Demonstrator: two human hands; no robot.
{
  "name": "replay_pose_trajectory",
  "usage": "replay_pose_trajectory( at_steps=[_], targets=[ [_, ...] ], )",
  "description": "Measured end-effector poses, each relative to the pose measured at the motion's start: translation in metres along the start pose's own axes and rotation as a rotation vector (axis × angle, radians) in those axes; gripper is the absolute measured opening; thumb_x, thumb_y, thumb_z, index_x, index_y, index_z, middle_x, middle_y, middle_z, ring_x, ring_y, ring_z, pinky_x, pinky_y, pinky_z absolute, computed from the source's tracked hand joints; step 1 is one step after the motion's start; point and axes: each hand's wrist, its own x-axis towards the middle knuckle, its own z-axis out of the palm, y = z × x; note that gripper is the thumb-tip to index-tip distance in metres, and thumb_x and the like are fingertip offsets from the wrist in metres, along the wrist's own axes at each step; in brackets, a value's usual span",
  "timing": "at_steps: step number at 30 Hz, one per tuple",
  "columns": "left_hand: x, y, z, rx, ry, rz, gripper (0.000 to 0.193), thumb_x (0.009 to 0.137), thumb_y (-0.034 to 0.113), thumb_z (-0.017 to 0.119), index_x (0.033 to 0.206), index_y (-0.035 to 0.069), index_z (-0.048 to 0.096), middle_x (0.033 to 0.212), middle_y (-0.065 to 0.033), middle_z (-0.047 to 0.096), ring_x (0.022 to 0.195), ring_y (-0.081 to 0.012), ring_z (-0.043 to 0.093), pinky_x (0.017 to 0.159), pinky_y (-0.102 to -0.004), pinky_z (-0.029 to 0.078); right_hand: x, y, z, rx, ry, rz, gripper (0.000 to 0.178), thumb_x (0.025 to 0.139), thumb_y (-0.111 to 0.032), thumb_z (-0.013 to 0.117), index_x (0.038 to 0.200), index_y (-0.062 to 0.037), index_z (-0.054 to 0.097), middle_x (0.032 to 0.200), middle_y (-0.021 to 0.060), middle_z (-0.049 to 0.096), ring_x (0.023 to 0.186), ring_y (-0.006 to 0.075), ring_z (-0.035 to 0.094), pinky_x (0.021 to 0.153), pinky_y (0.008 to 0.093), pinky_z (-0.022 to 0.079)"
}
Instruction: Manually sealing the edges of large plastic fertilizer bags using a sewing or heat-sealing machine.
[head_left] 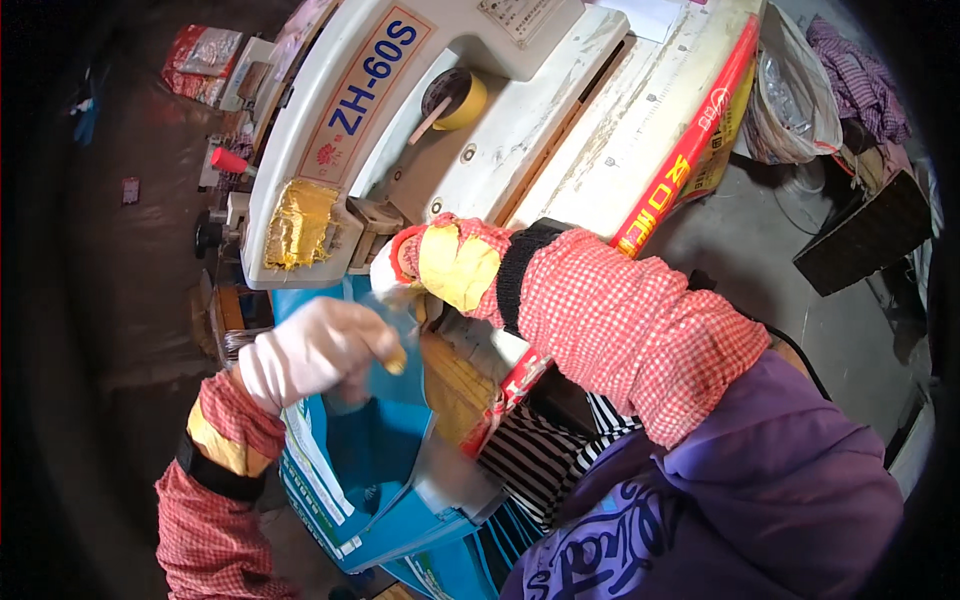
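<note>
My left hand, in a white glove with a yellow tip on one finger, hangs over the blue printed bags. Motion smears its lower fingers, so its grip is unclear. Beside the head of a white industrial sewing machine, my right hand reaches in from the right. A red-rimmed white glove shows there, with its fingers mostly hidden behind the hand and cuff. Both forearms wear red checked sleeves with black bands and yellow tape. The blue bags hang below the machine, near my lap.
A yellow tape roll with a stick in it lies on the machine bed. A red-and-white strip runs along the table's edge. A white sack and a dark box stand at the right. Packages lie far left.
</note>
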Motion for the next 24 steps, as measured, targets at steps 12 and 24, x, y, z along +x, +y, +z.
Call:
replay_pose_trajectory(
  at_steps=[12,24],
  targets=[
    [-0.089,0.043,0.085,1.331,-0.485,-0.308,0.050,0.081,0.053,0.047,0.074,0.009,0.070,0.070,-0.0065,0.065,0.070,-0.0268,0.063,0.063,-0.0360,0.048,0.050,0.013,0.025,-1.952,-0.616,0.560,0.021,0.053,-0.033,0.077,0.060,-0.0152,0.067,0.053,0.0033,0.058,0.045,0.0201,0.053,0.040,0.0360,0.042],
    [-0.009,0.009,0.155,1.144,-0.559,0.579,0.016,0.076,0.023,0.054,0.074,0.011,0.064,0.070,-0.0076,0.062,0.070,-0.0306,0.061,0.057,-0.0423,0.048,-0.026,-0.056,0.193,-1.923,-0.692,0.923,0.043,0.086,-0.036,0.042,0.116,-0.0077,0.054,0.117,0.0128,0.055,0.104,0.0275,0.054,0.093,0.0382,0.036]
  ],
)
